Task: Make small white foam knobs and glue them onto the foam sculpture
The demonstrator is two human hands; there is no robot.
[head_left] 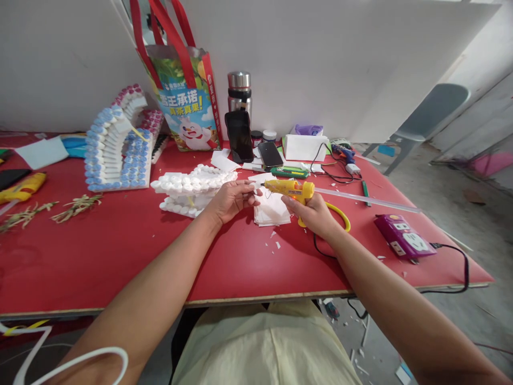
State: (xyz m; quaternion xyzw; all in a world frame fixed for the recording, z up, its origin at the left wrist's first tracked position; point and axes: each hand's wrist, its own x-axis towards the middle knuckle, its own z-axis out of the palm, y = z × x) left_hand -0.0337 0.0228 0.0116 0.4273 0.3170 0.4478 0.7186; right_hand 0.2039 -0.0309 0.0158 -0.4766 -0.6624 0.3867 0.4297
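- We hold one yellow glue gun (pixel 286 186) in the right hand (pixel 315 213), fingers wrapped round its handle, nozzle toward our left; it is above the red table (pixel 140 256) and serves as landmark for all entries below.
- Clear glue stick (pixel 368 200): one, long, projecting from the glue gun's rear.
- Small white piece (pixel 255 185): one, at the glue gun's nozzle, pinched between the fingers of our left hand (pixel 233 202); whether nozzle and piece touch, we cannot tell.
- White paper stack (pixel 273 212): below the glue gun, scraps beside it.
- White knobbly model (pixel 192 183): one, left of the glue gun, just behind our left hand.
- Blue-tipped curved model (pixel 105 143): one, farther left of the glue gun, standing.
- Printed shopping bag (pixel 185 109), red handles: behind the glue gun, to the left.
- Steel flask (pixel 239 81) and upright black smartphone (pixel 239 136): behind the glue gun, slightly left, phone in front of flask.
- Second smartphone (pixel 270 155): lying behind the glue gun.
- Purple power strip (pixel 403 235): right of the glue gun, nearer us.
- Second yellow glue gun (pixel 24 187): far left of the first.
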